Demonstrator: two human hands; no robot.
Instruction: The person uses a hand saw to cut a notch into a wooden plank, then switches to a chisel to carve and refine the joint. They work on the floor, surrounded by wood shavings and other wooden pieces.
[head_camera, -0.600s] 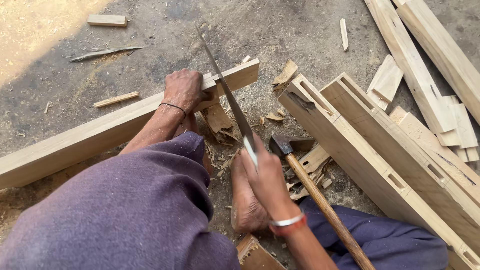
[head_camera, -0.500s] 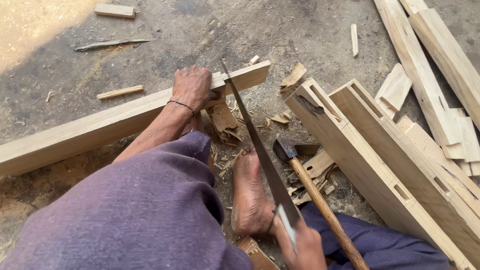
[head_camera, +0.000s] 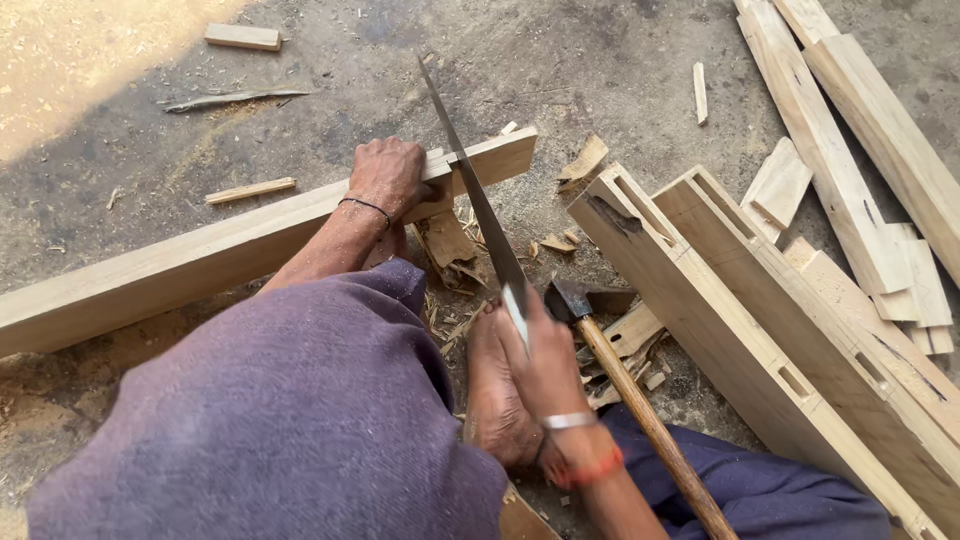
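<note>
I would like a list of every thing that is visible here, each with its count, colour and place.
long plank: one, pale wood, across the ground at left, under the left hand
hand saw: one, grey blade, cutting into the plank near its right end
adze-like tool: one, dark head, brown handle, lying right of the saw
mortised beams: two, pale wood, right side
boards: several, pale, top right
wood offcuts: many, pale, scattered on the ground
concrete ground: grey, dusty
left hand: pressing on the plank
right hand: gripping the saw handle
bare foot: one, beside the right hand
</note>
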